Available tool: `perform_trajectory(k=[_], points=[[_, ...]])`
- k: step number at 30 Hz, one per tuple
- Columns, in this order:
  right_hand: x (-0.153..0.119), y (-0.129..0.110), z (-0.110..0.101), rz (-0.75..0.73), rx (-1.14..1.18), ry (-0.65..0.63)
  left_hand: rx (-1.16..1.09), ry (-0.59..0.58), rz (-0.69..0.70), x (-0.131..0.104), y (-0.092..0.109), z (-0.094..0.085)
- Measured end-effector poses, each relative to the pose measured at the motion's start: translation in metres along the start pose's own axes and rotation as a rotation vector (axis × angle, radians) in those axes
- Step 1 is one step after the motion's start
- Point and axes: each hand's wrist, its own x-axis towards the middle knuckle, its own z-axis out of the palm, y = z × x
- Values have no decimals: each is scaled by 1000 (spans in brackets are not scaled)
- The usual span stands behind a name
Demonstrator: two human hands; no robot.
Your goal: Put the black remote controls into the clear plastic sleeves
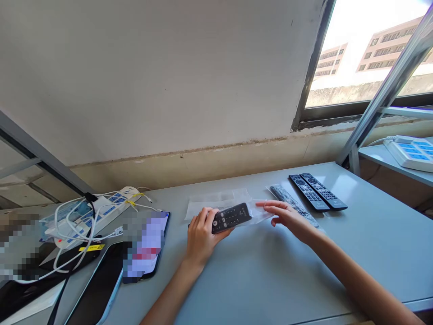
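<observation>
A black remote control (232,217) is held in my left hand (202,234), its buttons facing up and its far end pointing right. Clear plastic film (259,214) extends from that end of the remote toward my right hand (280,213). The fingers of my right hand are stretched out at the film's edge. More flat clear plastic (206,204) lies on the table behind the held remote. Beyond my right hand, a remote in a clear wrapper (291,201) lies beside two bare black remotes (308,193) placed side by side.
On the left of the grey table (372,253) are a phone with a lit screen (149,246), a dark phone (98,284), and a white power strip (115,205) with tangled white cables. Metal frame posts (382,90) rise at both sides; a wall stands behind.
</observation>
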Motion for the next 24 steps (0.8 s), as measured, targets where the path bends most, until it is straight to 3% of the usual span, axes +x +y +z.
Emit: perform_trajectory(k=[3,6,17,24], points=[[0,4,-1,-19,1,-172,-6,-14,7,-1,1,0],[2,7,-2,-43,-1,-239,-6,-24,5,-1,3,1],[-1,-3,6,-73,-141,-133,-11,-46,73,-3,6,2],[1,0,5,-108,-361,-101,-33,-119,65,0,6,-3]])
